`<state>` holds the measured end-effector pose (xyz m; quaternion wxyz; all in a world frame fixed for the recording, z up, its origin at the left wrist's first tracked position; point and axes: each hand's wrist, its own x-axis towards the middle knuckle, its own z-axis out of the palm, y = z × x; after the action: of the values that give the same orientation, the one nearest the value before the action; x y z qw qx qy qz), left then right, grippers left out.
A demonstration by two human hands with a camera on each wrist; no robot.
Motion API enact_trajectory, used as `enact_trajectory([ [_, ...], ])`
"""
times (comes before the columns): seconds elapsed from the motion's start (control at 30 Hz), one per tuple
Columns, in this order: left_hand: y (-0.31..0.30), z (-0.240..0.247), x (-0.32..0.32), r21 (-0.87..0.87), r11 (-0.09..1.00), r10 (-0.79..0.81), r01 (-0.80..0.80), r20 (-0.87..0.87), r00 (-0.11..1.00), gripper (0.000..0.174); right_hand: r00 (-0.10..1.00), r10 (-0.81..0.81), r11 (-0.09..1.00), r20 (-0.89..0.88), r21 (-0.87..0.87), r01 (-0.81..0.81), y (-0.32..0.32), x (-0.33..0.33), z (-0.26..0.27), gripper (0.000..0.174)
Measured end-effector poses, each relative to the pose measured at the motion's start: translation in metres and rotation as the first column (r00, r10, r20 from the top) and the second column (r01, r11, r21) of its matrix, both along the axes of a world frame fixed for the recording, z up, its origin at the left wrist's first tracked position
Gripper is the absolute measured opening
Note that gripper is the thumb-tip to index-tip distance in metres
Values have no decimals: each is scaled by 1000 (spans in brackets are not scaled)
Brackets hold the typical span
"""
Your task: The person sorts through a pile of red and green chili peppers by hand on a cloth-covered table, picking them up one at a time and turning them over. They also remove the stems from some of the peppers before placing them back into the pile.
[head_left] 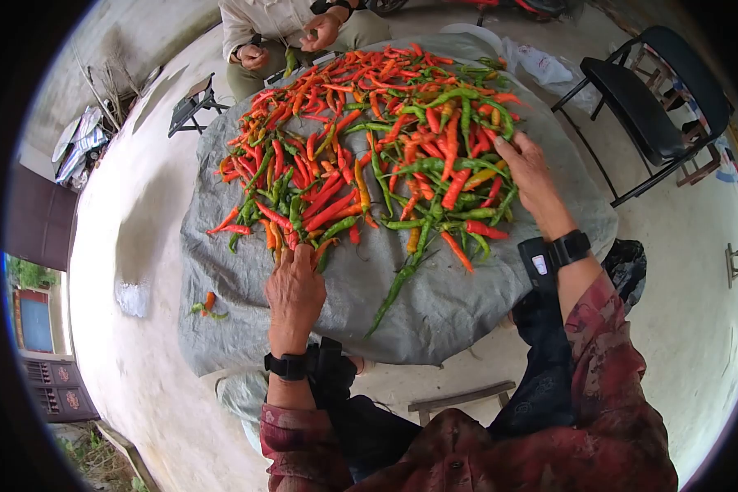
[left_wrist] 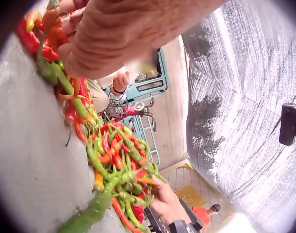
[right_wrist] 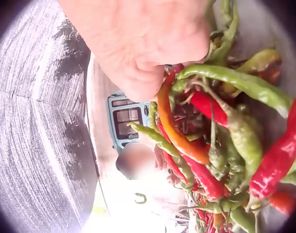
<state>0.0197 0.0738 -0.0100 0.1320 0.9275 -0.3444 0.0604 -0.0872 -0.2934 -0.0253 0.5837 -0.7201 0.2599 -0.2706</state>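
Observation:
A big heap of red, orange and green chili peppers (head_left: pixel 328 164) covers a grey cloth. At its near left edge my left hand (head_left: pixel 293 291) has its fingertips among the peppers; the left wrist view shows them pinching an orange chili pepper (left_wrist: pixel 54 34). My right hand (head_left: pixel 529 168) reaches to the heap's right side, its fingers curled at the outer peppers. An orange chili pepper (right_wrist: pixel 174 124) runs from under those fingertips in the right wrist view, and the hand grips its upper end. Green peppers (head_left: pixel 402 283) trail from the heap toward me between both hands.
The grey cloth (head_left: pixel 230 303) drapes over the table, with a few pepper pieces (head_left: pixel 209 306) at its left. Across from me another person's hands (head_left: pixel 320 31) hold a green pepper. A black folding chair (head_left: pixel 640 123) stands right, a small stool (head_left: pixel 197 102) left.

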Motion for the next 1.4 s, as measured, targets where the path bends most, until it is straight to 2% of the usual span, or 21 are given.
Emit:
enact_trajectory([
  [0.17, -7, -5, -10, 25, 997, -70, 70, 14, 997, 33, 980, 129, 988, 153, -105, -114, 43, 50, -15, 41],
  [0.23, -13, -4, -14, 12, 996, -88, 88, -11, 996, 35, 963, 120, 931, 242, -365, -24, 67, 64, -13, 41],
  [0.3, -20, -4, -17, -78, 992, -97, 97, 5, 995, 40, 934, 211, 901, 289, -427, -71, 88, 73, -7, 42],
  [0.37, -26, -2, -18, -147, 978, -144, 146, 21, 989, 40, 933, 271, 934, 237, -300, -195, 112, 77, 7, 43],
  [0.4, -29, 2, -21, -176, 980, -106, 97, -41, 994, 36, 914, 302, 873, 272, -464, -151, 117, 83, 2, 44],
  [0.47, -33, 4, -20, -198, 979, -71, 50, -100, 992, 32, 893, 374, 845, 249, -488, -218, 137, 85, 2, 42],
  [0.53, -40, 2, -10, -523, 852, -53, 30, -28, 998, 22, 846, 505, 761, 174, -552, -341, 157, 83, 4, 43],
  [0.57, -43, 6, -8, -518, 854, -57, 36, -26, 998, 22, 819, 560, 715, 125, -573, -401, 169, 79, 5, 45],
  [0.6, -45, 12, -7, -584, 812, -9, 2, -10, 1000, 19, 820, 557, 720, 131, -569, -398, 181, 75, -2, 45],
  [0.67, -48, 22, -6, -656, 751, 49, -72, -54, 997, 16, 808, 586, 509, 61, -804, -308, 202, 69, -18, 31],
  [0.7, -49, 25, -6, -651, 756, 45, -63, -44, 998, 16, 810, 582, 516, 73, -803, -299, 208, 60, -16, 31],
  [0.77, -54, 29, -7, -514, 857, -13, 42, 60, 998, 16, 848, 526, 282, -74, -925, -255, 211, 36, -11, 35],
  [0.8, -59, 31, -5, -428, 897, -74, 112, 105, 992, 17, 849, 523, 285, -69, -925, -251, 209, 28, -9, 35],
  [0.87, -84, 44, -11, -371, 904, -154, 212, 180, 972, 18, 738, 623, 217, -260, -849, -483, 204, 14, -8, 26],
  [0.97, -130, 51, 0, -214, 880, -363, 425, 275, 890, 20, 756, 599, 254, -263, -833, -491, 189, -8, 8, 19],
  [1.0, -146, 50, 7, -124, 840, -479, 528, 283, 831, 22, 824, 546, 380, -149, -833, -402, 186, -8, 0, 14],
  [1.03, -161, 44, 13, -116, 841, -481, 529, 289, 828, 22, 826, 547, 383, -139, -835, -395, 179, -10, 0, 14],
  [1.1, -188, 27, 30, 166, 756, -654, 633, 234, 720, 21, 898, 406, 414, -167, -843, -344, 155, -11, 1, 12],
  [1.23, -214, 7, 60, 444, 677, -705, 588, 158, 692, 23, 937, 290, 441, -193, -843, -310, 117, -20, 12, 11],
  [1.33, -200, 0, 84, 470, 812, -561, 345, 467, 684, 32, 945, 278, 506, -174, -809, -298, 102, -29, 16, 10],
  [1.4, -182, 17, 99, 588, 792, -388, 165, 275, 880, 33, 943, 305, 487, -134, -829, -275, 95, -33, 18, 8],
])
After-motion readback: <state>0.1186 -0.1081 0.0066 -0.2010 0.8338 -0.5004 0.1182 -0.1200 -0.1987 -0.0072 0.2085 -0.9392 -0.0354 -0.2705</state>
